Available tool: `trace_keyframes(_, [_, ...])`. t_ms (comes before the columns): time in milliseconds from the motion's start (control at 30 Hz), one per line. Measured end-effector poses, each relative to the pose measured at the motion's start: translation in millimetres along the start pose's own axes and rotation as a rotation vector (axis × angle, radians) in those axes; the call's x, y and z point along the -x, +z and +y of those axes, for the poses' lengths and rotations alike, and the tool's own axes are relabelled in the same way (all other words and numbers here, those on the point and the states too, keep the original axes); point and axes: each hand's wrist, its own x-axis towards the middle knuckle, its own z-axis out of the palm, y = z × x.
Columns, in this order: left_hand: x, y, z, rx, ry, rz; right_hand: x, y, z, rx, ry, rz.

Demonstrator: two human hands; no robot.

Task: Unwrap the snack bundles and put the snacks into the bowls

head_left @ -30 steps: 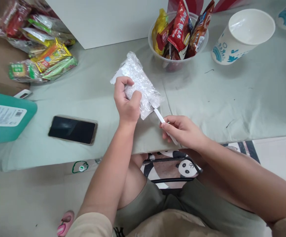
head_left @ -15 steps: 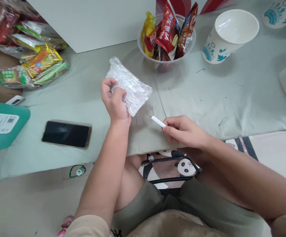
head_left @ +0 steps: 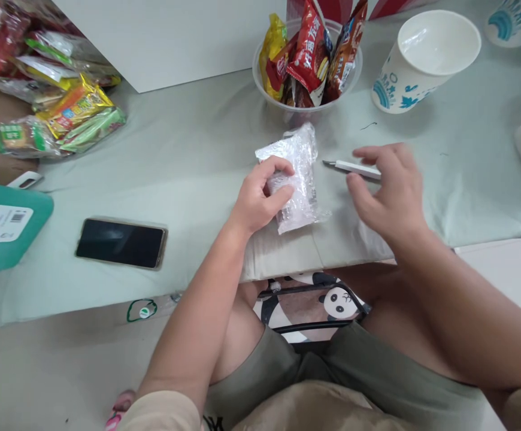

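Note:
A crinkled, clear-wrapped packet (head_left: 303,179) is gripped at its left side between the thumb and fingers of my left hand (head_left: 264,194), low over the cloth-covered table. To its right lies a white pen-like tool (head_left: 357,169) with a dark, thin tip pointing left. My right hand (head_left: 390,194) is over the tool's right end, thumb and fingers apart and slightly blurred, holding nothing that I can make out.
Behind the packet stands a clear bowl (head_left: 269,102) of wrapped snacks, with a paper cup (head_left: 404,78) to its right. A phone (head_left: 121,242) lies left, near a teal container (head_left: 9,227) and bagged snacks (head_left: 81,111). A white panel (head_left: 166,42) stands at the back.
My left hand has moved right with the packet, which is now turned and lower. My right hand has moved right and up and let go of the white tool, now on the table.

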Motion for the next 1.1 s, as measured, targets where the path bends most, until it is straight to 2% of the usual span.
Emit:
trace_keyframes(100, [0, 1.1, 3, 0.003, 0.004, -0.035, 8, 4, -29, -0.203, -0.224, -0.124])
trace_keyframes(200, [0, 1.2, 2, -0.021, -0.001, 0.002, 16, 10, -47, -0.237, -0.274, -0.205])
trace_keyframes(300, [-1, 1.4, -3, -0.037, -0.024, 0.065, 20, 13, -48, -0.232, -0.233, -0.228])
trace_keyframes(400, [-3, 1.6, -9, -0.008, -0.068, 0.13, 19, 12, -43, -0.242, -0.255, -0.246])
trace_keyframes(533, [-6, 1.7, -17, 0.076, -0.131, 0.247, 19, 12, -44, -0.258, -0.393, -0.27])
trace_keyframes(633, [-6, 0.7, -19, 0.126, -0.136, 0.258, 19, 10, -49, -0.292, -0.502, -0.35])
trace_keyframes(700, [-5, -1.3, -19, 0.158, -0.147, 0.203, 17, 6, -50, -0.374, -0.512, -0.375])
trace_keyframes(733, [-5, -2.7, -18, 0.179, -0.158, 0.158, 15, 5, -48, -0.403, -0.475, -0.344])
trace_keyframes(800, [-3, -6.2, -17, 0.225, -0.188, 0.053, 11, 2, -42, -0.372, -0.337, -0.203])
trace_keyframes(900, [0, -11.2, -11, 0.291, -0.238, -0.117, 6, 6, -28, -0.171, -0.18, -0.04])
trace_keyframes(1000, [3, -14.3, -1, 0.342, -0.289, -0.271, 4, 13, -20, -0.085, -0.186, -0.052])
trace_keyframes(1100, [3, -15.3, 9, 0.333, -0.349, -0.368, 3, 14, -21, -0.133, -0.156, -0.086])
